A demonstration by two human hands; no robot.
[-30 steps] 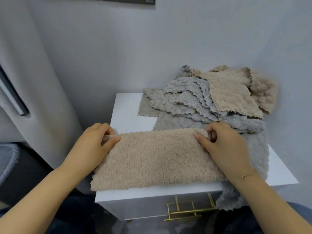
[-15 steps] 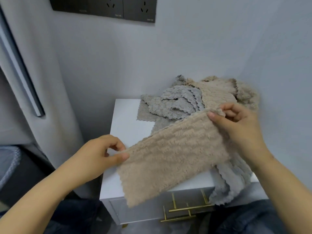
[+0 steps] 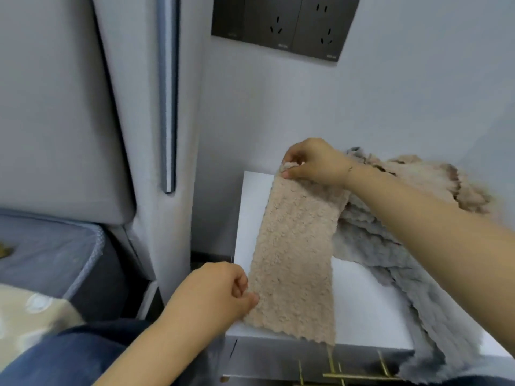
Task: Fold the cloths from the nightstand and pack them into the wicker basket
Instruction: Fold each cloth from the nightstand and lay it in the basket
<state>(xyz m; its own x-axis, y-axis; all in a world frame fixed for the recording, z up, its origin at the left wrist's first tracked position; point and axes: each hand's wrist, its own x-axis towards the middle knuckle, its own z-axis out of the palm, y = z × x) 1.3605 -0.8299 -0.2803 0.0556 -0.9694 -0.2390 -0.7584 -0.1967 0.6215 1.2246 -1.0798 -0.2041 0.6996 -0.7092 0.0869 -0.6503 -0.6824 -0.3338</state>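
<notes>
We see the beige cloth, folded into a long strip, stretched lengthwise over the white nightstand, running from its near edge to its far left corner. The left hand pinches the strip's near left corner, fingers curled and thumb pressed onto the fluffy pile. The right hand reaches across to the far end and pinches that corner between thumb and fingertips, a bit of cloth bunched up in the pinch. The strip lies slightly slanted, its scalloped near edge hanging just over the front of the nightstand. To the right, under the right forearm, the pile of grey and beige cloths sprawls over the top, one grey cloth draping down over the front edge beside the gold drawer handle. The wicker basket is not in our view. Dark wall sockets sit above.
</notes>
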